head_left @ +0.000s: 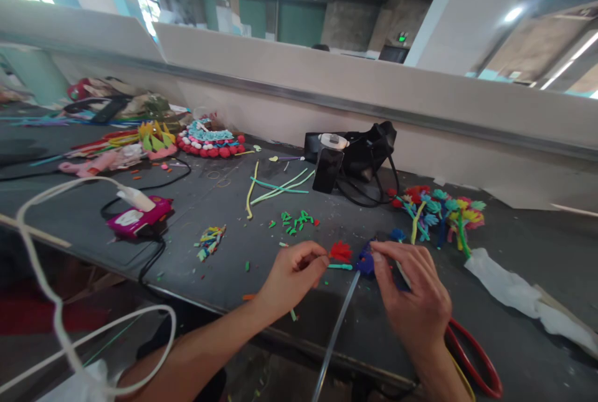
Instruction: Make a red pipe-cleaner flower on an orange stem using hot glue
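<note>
My left hand [299, 270] is pinched closed above the table's front part; what its fingertips hold is hidden. Right at those tips are a red fluffy pipe-cleaner tuft [341, 252] and a short teal piece [340, 266]; whether they are gripped or only beside the fingers I cannot tell. My right hand [413, 287] has thumb and forefinger together over a blue-purple glue gun [365, 262], the object between them too small to name. From the gun a clear glue stick [337, 335] juts past the table edge. Red-handled scissors or pliers [486, 371] lie partly beneath my right wrist.
Green cut bits [296, 222] and mixed clippings [211, 242] lie on the dark table. Behind are pipe cleaners [280, 189], a phone [328, 170] and a black bag [371, 153]. A flower bunch [436, 212] lies right; a magenta power box [139, 216] and white cable [42, 271] are left.
</note>
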`<state>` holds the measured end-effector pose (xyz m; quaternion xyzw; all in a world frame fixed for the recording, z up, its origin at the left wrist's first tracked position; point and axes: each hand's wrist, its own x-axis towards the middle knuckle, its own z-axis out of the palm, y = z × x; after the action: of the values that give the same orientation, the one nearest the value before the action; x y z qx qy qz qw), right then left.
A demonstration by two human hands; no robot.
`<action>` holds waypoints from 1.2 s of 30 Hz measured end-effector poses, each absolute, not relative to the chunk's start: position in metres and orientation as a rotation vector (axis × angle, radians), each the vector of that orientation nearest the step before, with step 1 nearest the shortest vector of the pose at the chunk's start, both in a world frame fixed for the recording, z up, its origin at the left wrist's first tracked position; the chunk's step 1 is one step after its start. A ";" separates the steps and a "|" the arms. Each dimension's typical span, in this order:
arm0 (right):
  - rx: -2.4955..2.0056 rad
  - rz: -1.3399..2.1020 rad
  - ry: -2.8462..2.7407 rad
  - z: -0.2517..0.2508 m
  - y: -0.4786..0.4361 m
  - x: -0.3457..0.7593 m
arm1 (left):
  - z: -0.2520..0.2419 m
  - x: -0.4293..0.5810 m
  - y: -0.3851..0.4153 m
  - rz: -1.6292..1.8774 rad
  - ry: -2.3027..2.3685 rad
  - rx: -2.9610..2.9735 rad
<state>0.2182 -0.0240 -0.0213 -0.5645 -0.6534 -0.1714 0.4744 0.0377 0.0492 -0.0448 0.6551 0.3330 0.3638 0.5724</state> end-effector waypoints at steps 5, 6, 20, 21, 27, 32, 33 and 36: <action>-1.380 -0.333 -1.585 -0.024 -0.024 0.213 | -0.041 0.039 0.053 0.701 0.634 0.936; -1.375 -0.325 -1.596 -0.025 -0.024 0.211 | -0.040 0.038 0.053 0.685 0.614 0.886; -1.336 -0.261 -1.662 -0.031 -0.018 0.197 | -0.044 0.040 0.053 0.619 0.578 0.768; -1.335 -0.263 -1.662 -0.031 -0.018 0.196 | -0.044 0.040 0.052 0.613 0.581 0.766; -1.376 -0.242 -1.664 -0.031 -0.017 0.196 | -0.043 0.041 0.050 0.575 0.602 0.786; -1.413 -0.184 -1.659 -0.035 -0.016 0.200 | -0.044 0.043 0.048 0.560 0.617 0.809; -1.421 -0.180 -1.660 -0.036 -0.016 0.200 | -0.044 0.042 0.048 0.559 0.618 0.815; -1.441 -0.170 -1.662 -0.036 -0.015 0.200 | -0.044 0.042 0.047 0.550 0.617 0.825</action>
<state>0.1999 -0.0155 -0.0363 -0.5830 -0.6724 -0.0687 0.4508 0.0419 0.0474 -0.0444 0.3893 0.2913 0.2594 0.8344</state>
